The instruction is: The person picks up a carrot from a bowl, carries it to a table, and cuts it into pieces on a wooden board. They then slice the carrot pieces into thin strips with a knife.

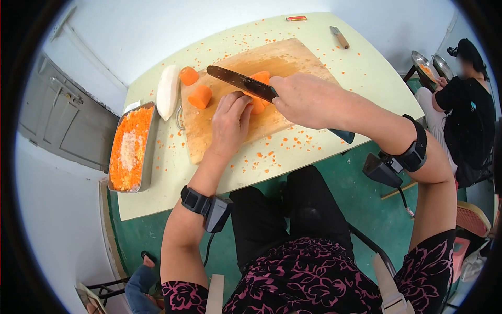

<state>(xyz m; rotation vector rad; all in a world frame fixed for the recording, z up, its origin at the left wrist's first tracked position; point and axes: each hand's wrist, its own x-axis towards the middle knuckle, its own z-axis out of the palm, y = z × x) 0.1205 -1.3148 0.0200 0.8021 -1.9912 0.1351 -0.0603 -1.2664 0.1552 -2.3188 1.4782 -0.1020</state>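
My right hand (303, 99) is closed round a knife, whose dark blade (238, 80) points left above the wooden cutting board (209, 131). Orange carrot pieces (260, 78) lie beneath and beside the blade. My left hand (230, 119) has its fingers bent and pressed together at a carrot piece (256, 104) under the knife; the fingers partly hide it. To the left, a thick carrot chunk (200, 97) lies on the board, with another carrot piece (189, 76) near the board's upper left edge.
A long white radish (168, 93) and a metal tray (148, 157) of diced orange and white bits are at the left. A peeler (339, 37) and a small red object (296, 19) lie at the back. Another person (465, 104) sits at the right.
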